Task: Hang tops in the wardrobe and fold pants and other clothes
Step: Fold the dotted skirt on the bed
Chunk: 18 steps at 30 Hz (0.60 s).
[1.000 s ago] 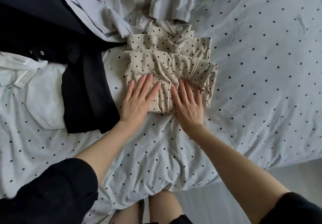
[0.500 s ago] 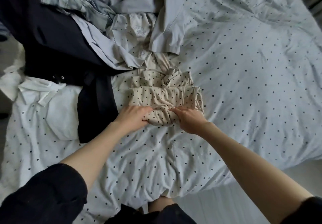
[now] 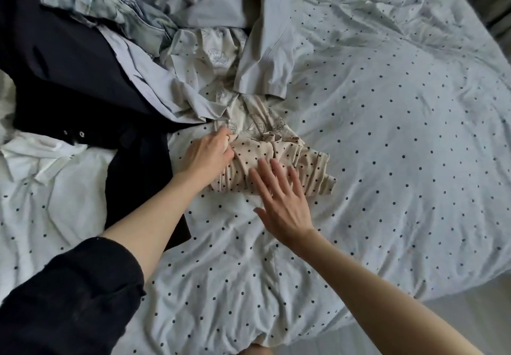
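Folded beige polka-dot garment (image 3: 290, 161) lies on the bed (image 3: 387, 133) near the centre of the view, bunched into a rough, pleated bundle on the white dotted sheet. Left hand (image 3: 208, 155) sits at the bundle's 9 o'clock edge, grip clenched on a fold of the beige cloth — fingers curled into the fabric, knuckles up. Right hand (image 3: 282, 197) lies at the bundle's 6 o'clock side, grip released: fingers straight and spread, their tips resting flat on the near edge of the garment, palm over the sheet. At 12 o'clock from the bundle, touching it, a cream printed garment (image 3: 218, 58) is crumpled among pale grey-blue clothes (image 3: 265, 58) that run on toward 11 o'clock. A dark navy garment (image 3: 69, 78) with metal eyelets spreads at 10 o'clock, one dark strip trailing down to 8 o'clock beside the left forearm. A white shirt (image 3: 36, 152) lies at 9 o'clock, well apart from the bundle. The left arm wears a black sleeve (image 3: 72, 294) pushed up — the right forearm is bare. Floor shows at 5 o'clock past the bed edge.
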Each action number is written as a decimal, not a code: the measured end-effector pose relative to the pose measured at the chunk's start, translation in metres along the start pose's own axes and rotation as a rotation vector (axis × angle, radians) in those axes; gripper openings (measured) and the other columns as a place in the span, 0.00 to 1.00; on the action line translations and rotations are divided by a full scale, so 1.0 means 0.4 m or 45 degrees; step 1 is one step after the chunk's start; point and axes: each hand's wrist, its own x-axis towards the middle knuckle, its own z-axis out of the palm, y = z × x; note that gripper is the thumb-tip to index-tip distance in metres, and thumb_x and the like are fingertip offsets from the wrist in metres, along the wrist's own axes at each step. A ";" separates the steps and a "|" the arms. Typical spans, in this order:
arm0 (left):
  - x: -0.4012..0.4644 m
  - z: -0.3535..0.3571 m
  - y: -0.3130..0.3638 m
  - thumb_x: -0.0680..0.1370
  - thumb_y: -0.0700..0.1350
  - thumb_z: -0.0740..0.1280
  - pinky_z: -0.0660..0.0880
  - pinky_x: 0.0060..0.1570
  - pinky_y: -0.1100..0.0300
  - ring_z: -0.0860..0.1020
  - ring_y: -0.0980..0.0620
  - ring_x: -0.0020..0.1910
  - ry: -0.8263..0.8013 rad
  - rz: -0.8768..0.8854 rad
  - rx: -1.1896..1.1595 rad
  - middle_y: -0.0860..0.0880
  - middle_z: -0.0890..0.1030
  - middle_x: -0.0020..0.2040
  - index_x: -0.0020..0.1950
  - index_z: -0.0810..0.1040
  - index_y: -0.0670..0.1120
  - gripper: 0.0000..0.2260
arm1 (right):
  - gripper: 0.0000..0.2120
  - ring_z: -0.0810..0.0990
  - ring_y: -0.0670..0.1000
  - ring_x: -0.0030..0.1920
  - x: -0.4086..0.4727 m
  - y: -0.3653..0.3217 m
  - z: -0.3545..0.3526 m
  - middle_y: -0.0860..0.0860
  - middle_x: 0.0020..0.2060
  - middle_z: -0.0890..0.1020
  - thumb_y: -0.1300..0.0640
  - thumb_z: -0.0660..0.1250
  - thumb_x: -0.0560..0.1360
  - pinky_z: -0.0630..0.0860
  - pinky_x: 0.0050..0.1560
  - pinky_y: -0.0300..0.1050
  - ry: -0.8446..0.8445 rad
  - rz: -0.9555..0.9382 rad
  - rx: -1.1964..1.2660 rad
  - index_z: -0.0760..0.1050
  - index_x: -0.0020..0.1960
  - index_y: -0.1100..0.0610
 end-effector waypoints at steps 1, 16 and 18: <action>0.001 -0.007 0.003 0.76 0.40 0.62 0.68 0.44 0.51 0.77 0.40 0.50 0.072 0.029 0.058 0.40 0.79 0.55 0.62 0.71 0.43 0.14 | 0.46 0.48 0.59 0.75 0.008 0.008 0.019 0.56 0.76 0.49 0.46 0.71 0.71 0.47 0.74 0.61 -0.079 0.020 -0.018 0.46 0.76 0.55; -0.051 0.120 0.016 0.74 0.39 0.55 0.56 0.70 0.39 0.56 0.40 0.74 0.065 0.419 0.722 0.41 0.56 0.76 0.76 0.53 0.51 0.30 | 0.39 0.62 0.61 0.72 0.120 0.107 0.087 0.59 0.73 0.63 0.58 0.72 0.68 0.62 0.69 0.63 0.085 0.115 -0.209 0.60 0.74 0.55; -0.024 0.107 0.026 0.74 0.38 0.50 0.63 0.66 0.37 0.64 0.38 0.71 0.091 0.444 0.699 0.40 0.66 0.72 0.72 0.66 0.49 0.27 | 0.32 0.65 0.60 0.71 0.138 0.116 0.091 0.59 0.72 0.65 0.57 0.70 0.71 0.63 0.67 0.64 0.080 0.117 -0.234 0.64 0.73 0.55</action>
